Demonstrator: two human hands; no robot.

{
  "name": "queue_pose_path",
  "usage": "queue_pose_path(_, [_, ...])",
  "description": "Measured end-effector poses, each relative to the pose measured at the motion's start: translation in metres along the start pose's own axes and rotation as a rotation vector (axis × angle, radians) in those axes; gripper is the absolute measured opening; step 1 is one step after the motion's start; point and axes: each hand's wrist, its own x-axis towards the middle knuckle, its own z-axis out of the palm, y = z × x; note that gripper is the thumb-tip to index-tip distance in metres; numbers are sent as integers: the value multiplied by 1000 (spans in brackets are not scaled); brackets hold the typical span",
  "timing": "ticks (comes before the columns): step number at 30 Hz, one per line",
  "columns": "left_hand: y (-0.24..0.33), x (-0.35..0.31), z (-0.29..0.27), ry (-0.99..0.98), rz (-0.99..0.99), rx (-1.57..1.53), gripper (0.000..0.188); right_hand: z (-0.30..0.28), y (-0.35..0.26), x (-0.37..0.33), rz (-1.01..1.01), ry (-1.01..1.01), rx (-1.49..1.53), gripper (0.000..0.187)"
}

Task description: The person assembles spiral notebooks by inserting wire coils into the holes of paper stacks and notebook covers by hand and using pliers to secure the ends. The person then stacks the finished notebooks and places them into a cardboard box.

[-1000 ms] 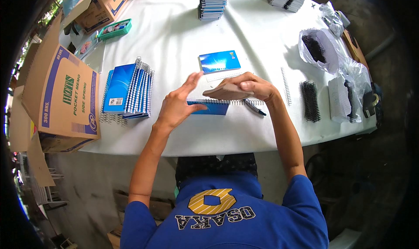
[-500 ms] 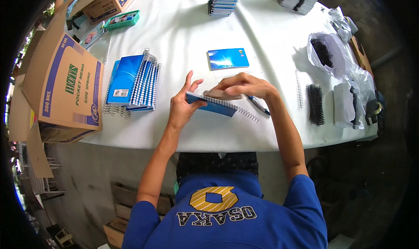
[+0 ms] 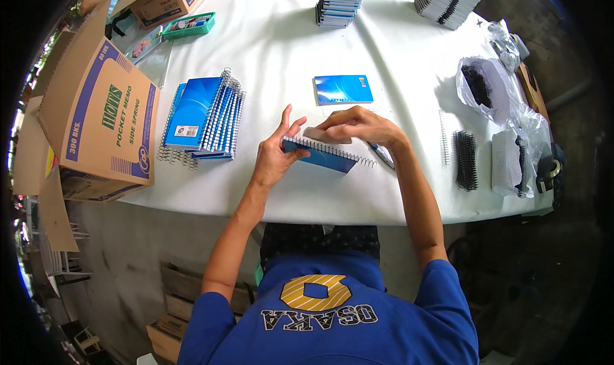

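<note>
Near the desk's (image 3: 307, 202) front edge, my left hand (image 3: 274, 160) pinches a blue spiral notebook (image 3: 323, 158); my right hand (image 3: 361, 127) grips a flat tan pad (image 3: 315, 134) over its wire coil (image 3: 366, 163); the notebook should handle light and stiff, best held by its cover (image 3: 336, 163).

We seem to be in a small workshop dealing in notebooks. Our long white-covered table (image 3: 275, 64) carries a notebook (image 3: 325, 159) with a spring jutting past its edge, a near stack of notebooks (image 3: 198, 112), a taller stack (image 3: 337, 7), black springs (image 3: 465, 161) in a row and more in a plastic bag (image 3: 502, 96). We see an open carton (image 3: 112, 125) at the left, another box (image 3: 163, 5) beyond it, and a bare grey floor (image 3: 128, 250) below.
</note>
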Motion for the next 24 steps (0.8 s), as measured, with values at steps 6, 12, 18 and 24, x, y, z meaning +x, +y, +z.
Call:
queue_pose_path(6, [2,0,-6,-28,-67,-108,97,1,-7,-3,9,41,-69,64])
queue_pose_path(12, [14,11,-22,-352,-181,-123,69,-62,24,-75,104,403,-568,52])
queue_pose_path(18, [9,-6,-15,-254,-14,-299,65,10,30,-92,-13,651,-918,22])
queue_pose_path(24, [23,-2,3,-195,-29,19,55,46,66,-98,-2,822,-987,38])
